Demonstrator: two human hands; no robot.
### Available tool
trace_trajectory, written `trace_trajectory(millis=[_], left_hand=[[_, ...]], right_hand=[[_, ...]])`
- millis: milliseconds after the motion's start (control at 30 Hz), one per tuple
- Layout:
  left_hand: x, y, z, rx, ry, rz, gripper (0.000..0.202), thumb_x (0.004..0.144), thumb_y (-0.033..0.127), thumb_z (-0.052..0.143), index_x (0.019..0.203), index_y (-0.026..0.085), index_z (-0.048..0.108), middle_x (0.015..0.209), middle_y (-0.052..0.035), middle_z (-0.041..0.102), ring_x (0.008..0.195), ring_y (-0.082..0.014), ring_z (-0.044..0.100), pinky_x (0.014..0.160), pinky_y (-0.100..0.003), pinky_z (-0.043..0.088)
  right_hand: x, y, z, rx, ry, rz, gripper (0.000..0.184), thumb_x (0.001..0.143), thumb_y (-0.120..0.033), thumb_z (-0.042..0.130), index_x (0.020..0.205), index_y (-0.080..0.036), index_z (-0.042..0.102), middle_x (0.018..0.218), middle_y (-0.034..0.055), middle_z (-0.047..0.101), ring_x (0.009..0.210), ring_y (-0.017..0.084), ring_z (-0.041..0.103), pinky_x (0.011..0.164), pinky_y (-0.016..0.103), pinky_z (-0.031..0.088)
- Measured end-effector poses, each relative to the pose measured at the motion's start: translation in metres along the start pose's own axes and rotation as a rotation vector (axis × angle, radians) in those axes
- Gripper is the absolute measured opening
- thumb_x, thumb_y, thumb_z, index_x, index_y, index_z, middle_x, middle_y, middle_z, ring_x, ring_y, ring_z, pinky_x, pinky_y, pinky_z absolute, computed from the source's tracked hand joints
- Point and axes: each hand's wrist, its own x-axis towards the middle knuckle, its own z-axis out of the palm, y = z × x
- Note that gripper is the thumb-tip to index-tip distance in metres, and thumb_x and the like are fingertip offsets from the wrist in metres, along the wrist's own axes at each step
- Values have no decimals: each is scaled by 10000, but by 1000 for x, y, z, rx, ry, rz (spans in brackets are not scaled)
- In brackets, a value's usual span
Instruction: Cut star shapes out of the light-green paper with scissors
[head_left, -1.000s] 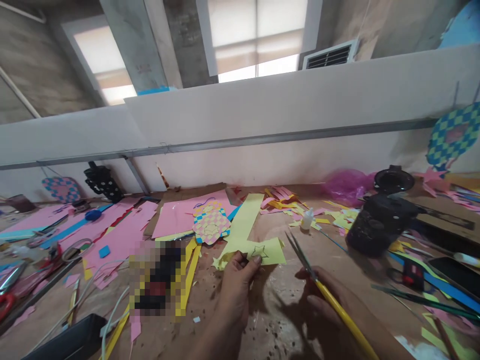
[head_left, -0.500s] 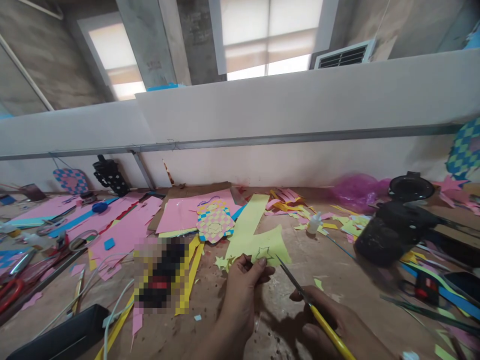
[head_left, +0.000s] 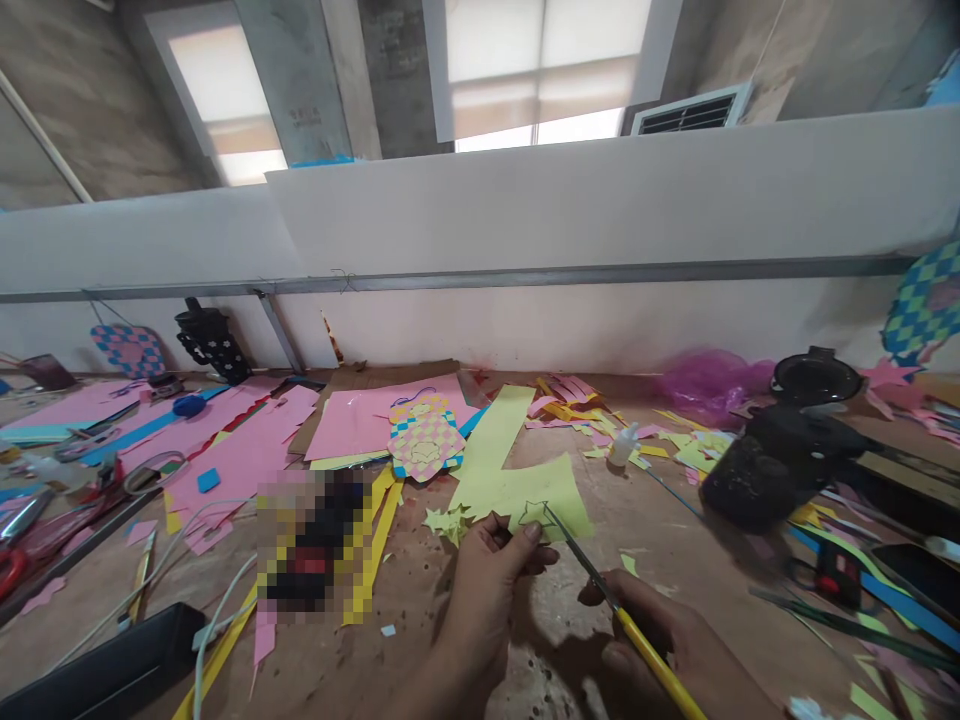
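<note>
My left hand [head_left: 487,590] pinches a sheet of pale yellow-green paper [head_left: 517,490] at its lower edge. A star outline [head_left: 534,515] is drawn on the sheet in dark line, close to my left thumb. My right hand [head_left: 660,630] grips yellow-handled scissors [head_left: 592,575], and their narrow blade tips reach the paper at the star outline. A cluster of small cut paper stars [head_left: 446,522] clings to the sheet's left edge, next to my left fingers.
The scarred wooden table [head_left: 555,660] is littered with paper scraps. A woven checkered paper piece [head_left: 425,445] lies on pink paper [head_left: 360,425]. A glue bottle [head_left: 624,445] stands beyond the sheet, and a dark jar [head_left: 772,465] stands at right. A pixelated patch [head_left: 315,545] hides something.
The scissor tips have moved left and up from beside the paper onto the star outline. Both hands have come closer together, and the view has tilted slightly.
</note>
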Motion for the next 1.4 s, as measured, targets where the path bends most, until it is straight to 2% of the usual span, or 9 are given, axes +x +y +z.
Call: trace_trajectory(millis=[167, 400, 600, 800, 967, 1167, 1333, 1400], left_hand=[[2, 1, 0, 12, 19, 25, 402, 576, 332, 917, 849, 121, 710, 784, -62, 728, 578, -125, 644, 600, -225, 499], [0, 8, 5, 59, 6, 70, 396, 519, 330, 919, 784, 116, 717, 787, -74, 716, 571, -128, 600, 561, -237, 483], [3, 7, 3, 106, -20, 87, 347, 538, 305, 894, 768, 118, 715, 746, -65, 699, 561, -132, 586, 556, -246, 474], [5, 4, 1, 103, -39, 106, 318, 571, 284, 874, 797, 120, 723, 779, -85, 715, 605, -148, 592, 564, -252, 480], [5, 3, 1, 110, -34, 130, 261, 602, 248, 854, 796, 125, 730, 781, -84, 725, 614, -146, 598, 589, -249, 477], [4, 3, 1, 122, -38, 140, 262, 615, 270, 854, 805, 126, 743, 789, -87, 726, 646, -159, 603, 583, -249, 485], [3, 2, 0, 113, -40, 135, 261, 609, 270, 863, 797, 132, 746, 804, -91, 727, 677, -168, 615, 603, -252, 493], [3, 2, 0, 118, -35, 135, 263, 605, 276, 866, 787, 129, 746, 785, -87, 724, 652, -161, 606, 595, -252, 489]], right_hand=[[-1, 2, -2, -48, 61, 15, 409, 783, -595, 678, 1005, -252, 708, 798, 4, 685, 703, 231, 617, 601, 269, 480], [-3, -19, -6, 19, -34, 16, 301, 797, -560, 660, 883, -277, 715, 758, 16, 673, 701, 255, 626, 676, 328, 540], [-3, -18, -7, 48, 3, 19, 280, 769, -547, 694, 829, -275, 721, 733, 20, 661, 694, 269, 624, 680, 353, 553], [-4, -17, -6, 65, -61, 24, 319, 822, -540, 657, 971, -264, 720, 796, 15, 686, 731, 242, 629, 637, 290, 526], [-5, -17, -8, 54, -109, 34, 313, 849, -531, 624, 967, -256, 715, 803, 26, 686, 731, 243, 627, 628, 289, 515], [-4, -14, -9, 11, -57, 14, 262, 823, -499, 664, 930, -262, 697, 790, 15, 659, 796, 270, 638, 719, 326, 534], [-4, -14, -8, 20, -111, 19, 242, 872, -501, 607, 946, -278, 664, 825, 16, 657, 922, 293, 636, 809, 343, 525], [-4, -13, -7, 26, -104, 20, 272, 859, -528, 616, 942, -275, 670, 811, 15, 649, 899, 293, 639, 791, 343, 534]])
